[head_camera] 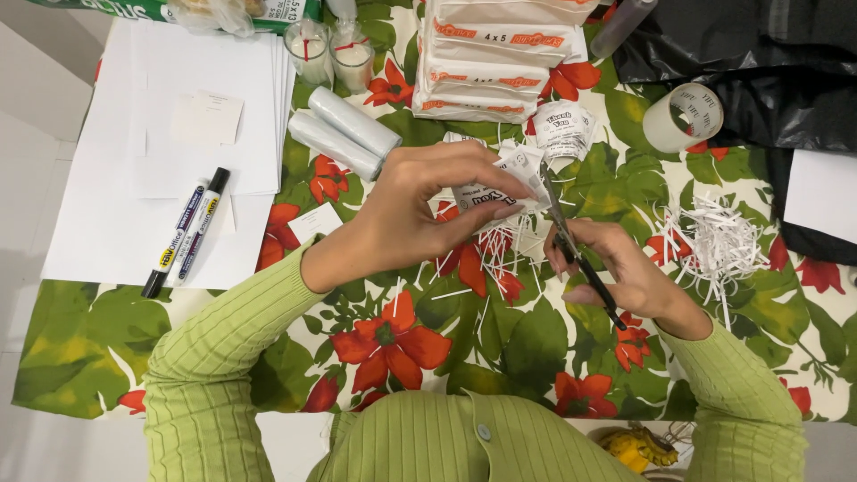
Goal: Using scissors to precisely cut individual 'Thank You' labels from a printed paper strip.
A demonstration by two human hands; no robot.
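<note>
Table under a flowered cloth, strewn with paper and packing goods

The table (80,348) wears a green cloth with red flowers. At its left lie white paper sheets (170,116) with two markers (186,234) on their lower edge and a small white card (314,221) just beside. Two white rolls (344,132) lie side by side near two small clear cups (330,49). A stack of white packets (491,62) sits at the top, a tape roll (683,116) and black plastic bag (759,62) at right. White paper strips (714,245) are heaped at right and scattered at centre.
</note>
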